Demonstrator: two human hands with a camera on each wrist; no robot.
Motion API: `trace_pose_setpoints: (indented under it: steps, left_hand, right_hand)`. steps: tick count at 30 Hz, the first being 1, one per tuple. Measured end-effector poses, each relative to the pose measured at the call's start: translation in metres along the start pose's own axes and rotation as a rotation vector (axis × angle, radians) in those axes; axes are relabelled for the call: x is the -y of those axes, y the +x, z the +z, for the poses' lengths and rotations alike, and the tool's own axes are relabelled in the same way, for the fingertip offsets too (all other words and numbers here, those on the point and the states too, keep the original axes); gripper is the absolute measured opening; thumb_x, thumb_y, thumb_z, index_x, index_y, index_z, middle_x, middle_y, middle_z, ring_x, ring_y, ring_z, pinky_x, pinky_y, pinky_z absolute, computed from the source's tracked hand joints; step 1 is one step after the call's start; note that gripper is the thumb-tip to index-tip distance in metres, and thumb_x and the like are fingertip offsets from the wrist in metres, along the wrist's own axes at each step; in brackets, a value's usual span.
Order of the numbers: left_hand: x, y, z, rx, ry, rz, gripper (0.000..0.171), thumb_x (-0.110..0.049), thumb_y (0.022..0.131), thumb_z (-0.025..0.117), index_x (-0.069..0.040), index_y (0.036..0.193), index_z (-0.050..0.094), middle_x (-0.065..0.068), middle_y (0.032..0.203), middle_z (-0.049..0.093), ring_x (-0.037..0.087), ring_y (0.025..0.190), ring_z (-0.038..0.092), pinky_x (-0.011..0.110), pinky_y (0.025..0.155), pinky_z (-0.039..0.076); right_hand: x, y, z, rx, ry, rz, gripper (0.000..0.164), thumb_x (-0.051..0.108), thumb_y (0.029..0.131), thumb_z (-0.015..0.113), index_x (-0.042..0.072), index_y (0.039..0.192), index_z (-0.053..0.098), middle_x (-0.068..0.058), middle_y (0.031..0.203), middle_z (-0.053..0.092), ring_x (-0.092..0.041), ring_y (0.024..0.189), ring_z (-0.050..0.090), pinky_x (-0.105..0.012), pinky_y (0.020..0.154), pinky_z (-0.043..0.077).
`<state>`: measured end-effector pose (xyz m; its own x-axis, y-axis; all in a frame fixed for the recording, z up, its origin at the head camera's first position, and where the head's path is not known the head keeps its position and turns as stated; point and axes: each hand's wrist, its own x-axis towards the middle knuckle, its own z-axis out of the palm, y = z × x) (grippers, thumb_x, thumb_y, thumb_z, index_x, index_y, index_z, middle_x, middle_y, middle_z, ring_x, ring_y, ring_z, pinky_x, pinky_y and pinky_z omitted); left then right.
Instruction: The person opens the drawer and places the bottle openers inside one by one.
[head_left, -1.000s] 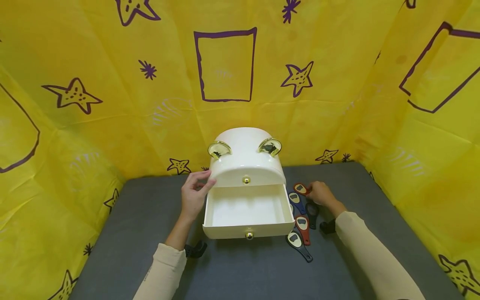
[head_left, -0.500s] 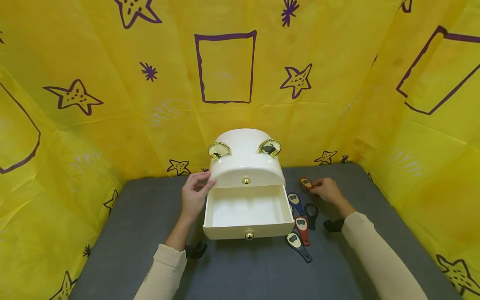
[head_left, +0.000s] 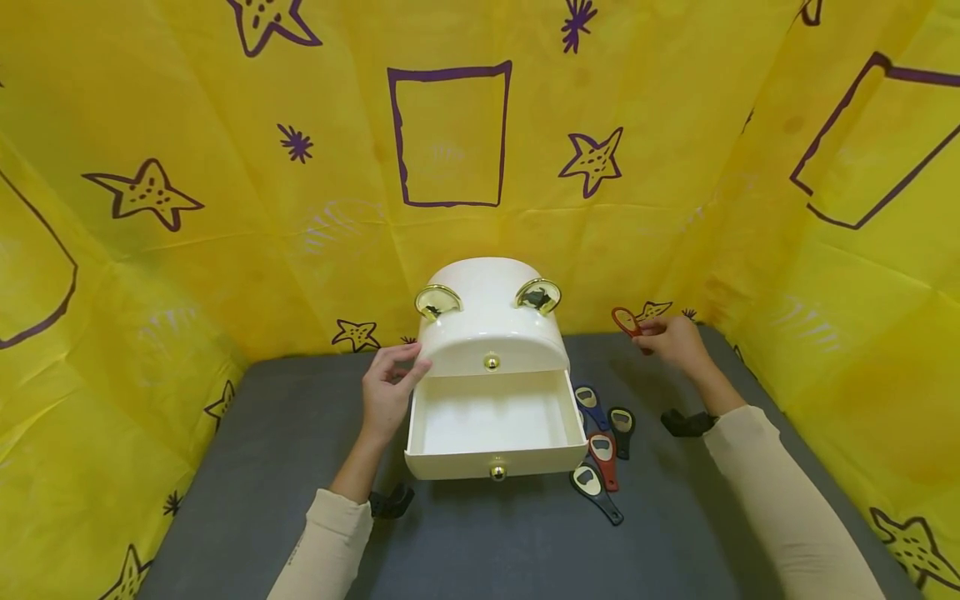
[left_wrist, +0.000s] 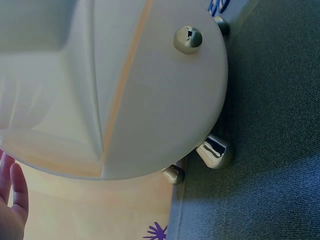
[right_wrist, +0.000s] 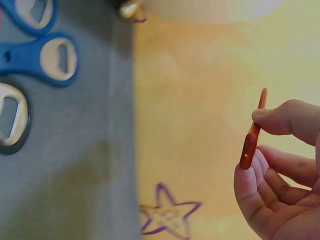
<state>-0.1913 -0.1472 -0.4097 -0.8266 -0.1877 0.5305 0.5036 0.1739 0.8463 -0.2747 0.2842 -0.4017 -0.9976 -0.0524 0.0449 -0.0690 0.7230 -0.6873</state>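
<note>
My right hand pinches a red bottle opener between thumb and fingers, raised above the table at the back right. Seen edge-on in the right wrist view, the red opener is thin, with a fingertip under its lower end. A white, dome-topped box with gold ears has its lower drawer pulled out, and the drawer's visible floor is bare. My left hand touches the box's upper left front edge with fingers extended. In the left wrist view, only some fingers of the left hand show.
Right of the drawer lie several bottle openers: a blue one, a black one, another red one and a dark one. Gold feet hold the box above the grey table. Yellow patterned cloth walls the sides and back.
The right hand has taken the red bottle opener from the top of the group and lifted it up and to the right. My left hand stays at the box, and the drawer has not moved.
</note>
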Motion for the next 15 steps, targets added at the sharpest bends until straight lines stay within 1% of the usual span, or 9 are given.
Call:
trace_pose_setpoints:
  steps: [3, 9, 15]
  left_hand:
    - [0.000, 0.000, 0.000, -0.004, 0.003, 0.003, 0.023, 0.007, 0.080, 0.074, 0.014, 0.101, 0.068, 0.032, 0.110, 0.061, -0.003, 0.096, 0.059, 0.009, 0.070, 0.048]
    - [-0.001, -0.001, 0.000, -0.007, 0.004, 0.005, 0.023, 0.007, 0.080, 0.073, 0.014, 0.101, 0.068, 0.032, 0.110, 0.061, -0.003, 0.097, 0.058, 0.009, 0.069, 0.047]
    - [-0.001, -0.001, 0.001, -0.006, 0.017, 0.013, 0.023, 0.007, 0.080, 0.073, 0.014, 0.101, 0.068, 0.032, 0.110, 0.061, -0.003, 0.096, 0.058, 0.008, 0.069, 0.047]
  right_hand:
    - [0.014, -0.002, -0.006, -0.006, 0.029, -0.016, 0.041, 0.015, 0.090, 0.069, -0.012, 0.119, 0.061, -0.027, 0.102, 0.069, -0.016, 0.072, 0.069, -0.020, 0.061, 0.051]
    - [0.040, -0.009, -0.012, -0.045, 0.068, -0.047, 0.042, 0.015, 0.089, 0.070, -0.011, 0.120, 0.061, -0.029, 0.106, 0.067, -0.009, 0.072, 0.065, -0.017, 0.062, 0.053]
    - [0.064, -0.018, -0.017, -0.096, 0.110, -0.129, 0.037, 0.011, 0.088, 0.070, -0.009, 0.118, 0.064, -0.028, 0.101, 0.067, 0.002, 0.068, 0.058, -0.015, 0.061, 0.053]
